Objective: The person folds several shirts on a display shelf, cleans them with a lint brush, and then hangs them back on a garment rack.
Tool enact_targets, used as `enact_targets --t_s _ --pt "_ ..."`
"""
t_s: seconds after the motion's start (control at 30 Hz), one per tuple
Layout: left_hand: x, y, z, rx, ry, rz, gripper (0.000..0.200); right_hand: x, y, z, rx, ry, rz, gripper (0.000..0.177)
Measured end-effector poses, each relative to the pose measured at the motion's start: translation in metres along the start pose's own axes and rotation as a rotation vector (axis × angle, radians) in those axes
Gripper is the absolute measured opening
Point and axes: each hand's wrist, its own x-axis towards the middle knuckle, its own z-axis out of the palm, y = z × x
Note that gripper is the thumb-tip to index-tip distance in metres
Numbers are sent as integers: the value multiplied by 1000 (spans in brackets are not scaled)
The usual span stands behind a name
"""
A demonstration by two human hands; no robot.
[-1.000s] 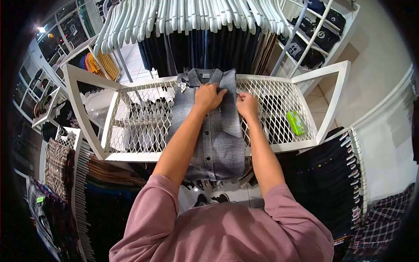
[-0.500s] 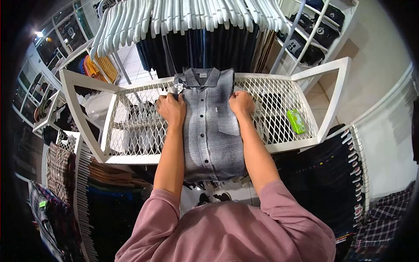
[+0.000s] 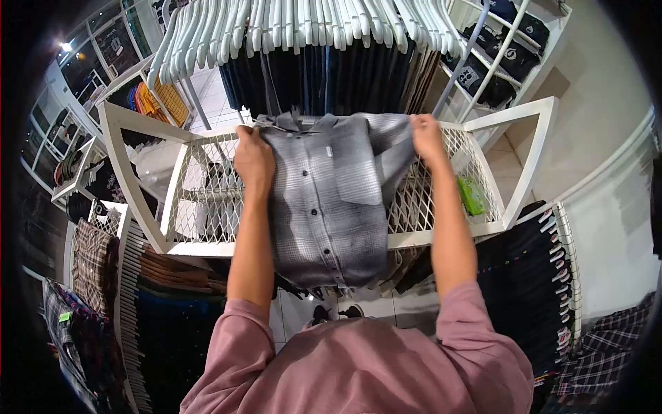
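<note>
A grey plaid button-up shirt [image 3: 324,207] lies front side up over a white mesh rack [image 3: 207,246], its lower end hanging past the near edge. My left hand [image 3: 254,160] is closed on the shirt's left shoulder edge, as seen from here. On the other side my right hand [image 3: 428,138] grips part of the shirt, pulled out to the right of the body. The collar is slack and partly folded over at the far end. What lies beneath the shirt is hidden.
A green packet [image 3: 472,195] lies on the mesh to the right. White hangers [image 3: 310,27] with dark trousers [image 3: 310,83] hang just beyond. More clothes hang at the lower left and right [image 3: 517,283]. Raised white frames [image 3: 531,159] bound the rack's ends.
My right hand has moved right and away from me, drawing part of the shirt outward. My left hand has shifted slightly left. The shirt's top has lost its neat fold.
</note>
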Motion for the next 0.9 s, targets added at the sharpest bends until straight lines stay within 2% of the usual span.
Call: enact_targets --t_s 0.1,0.13,0.17,0.27,0.3,0.37,0.43,0.47,0.53,0.6,0.73,0.77,0.8,0.83,0.9 --pt "26 -11 -10 -4 16 78 25 59 0 -63 -157 -84 -194 34" --pt "32 -11 -6 9 1 75 27 75 -5 -69 -223 -42 -189 33" --pt "31 -5 -5 -16 -26 83 32 88 -5 -70 -300 -30 -303 32" --pt "25 -20 18 94 -220 80 44 77 -13 -50 -571 39 -199 33" --pt "18 -34 24 123 -219 130 49 59 -12 -44 -569 43 -196 33" --pt "-14 -29 -8 210 -242 97 53 15 -3 -34 -277 346 -488 37" --pt "-60 -44 -47 177 -231 103 51 -56 7 -35 -175 116 -239 38" --pt "-82 -51 -67 189 -259 93 48 -94 -1 -45 -123 -106 -50 42" --pt "-126 -61 -102 180 -281 72 43 -146 7 -42 -203 -283 156 52" --pt "-152 -55 -125 154 -271 74 41 -187 -3 -36 -313 -311 95 64" --pt "-181 -37 -142 249 -94 117 40 -208 -16 -28 -307 -240 4 52" --pt "-183 -37 -144 296 -13 152 40 -207 -13 -26 -151 -280 42 47" --pt "-187 -38 -150 333 -118 63 47 -205 -10 -22 4 -321 80 41" --pt "-187 -38 -155 335 -113 62 47 -203 -8 -18 8 -323 76 41" --pt "-188 -40 -163 305 -465 -228 58 -201 -2 -10 753 -372 147 30"
